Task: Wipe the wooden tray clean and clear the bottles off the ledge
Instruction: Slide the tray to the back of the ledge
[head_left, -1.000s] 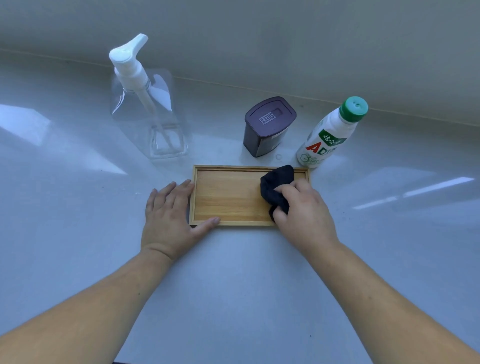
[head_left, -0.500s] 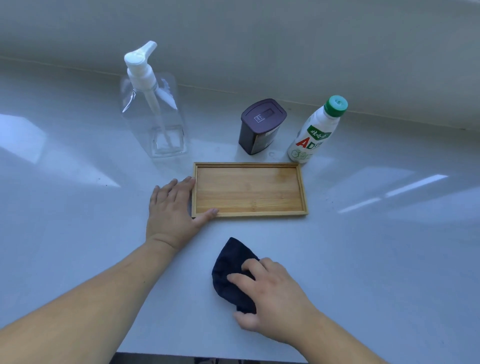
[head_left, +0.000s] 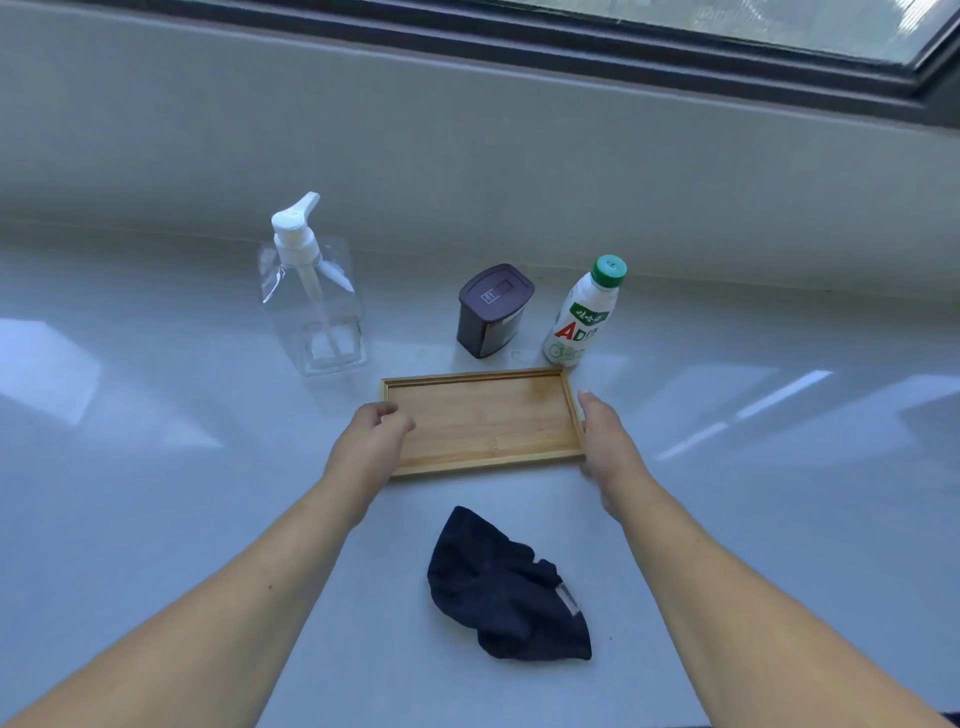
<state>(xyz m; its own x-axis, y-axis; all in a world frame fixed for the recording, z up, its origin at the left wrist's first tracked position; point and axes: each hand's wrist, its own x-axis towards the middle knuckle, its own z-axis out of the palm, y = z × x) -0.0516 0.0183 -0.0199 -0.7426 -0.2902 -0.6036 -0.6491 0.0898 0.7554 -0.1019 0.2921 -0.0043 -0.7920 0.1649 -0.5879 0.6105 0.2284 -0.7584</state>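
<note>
Wooden rectangular tray (head_left: 485, 418) lies mid-frame on the pale ledge (head_left: 156, 467), left hand (head_left: 371, 447) curled over its left end, right hand (head_left: 605, 441) flat against its right end, fingers together, with a crumpled dark blue cloth (head_left: 506, 590) below and three bottles above.

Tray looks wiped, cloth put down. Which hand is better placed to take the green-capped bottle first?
Right. The right hand rests at the tray's right end, just below the green-capped bottle; the left hand is at the far end.
</note>
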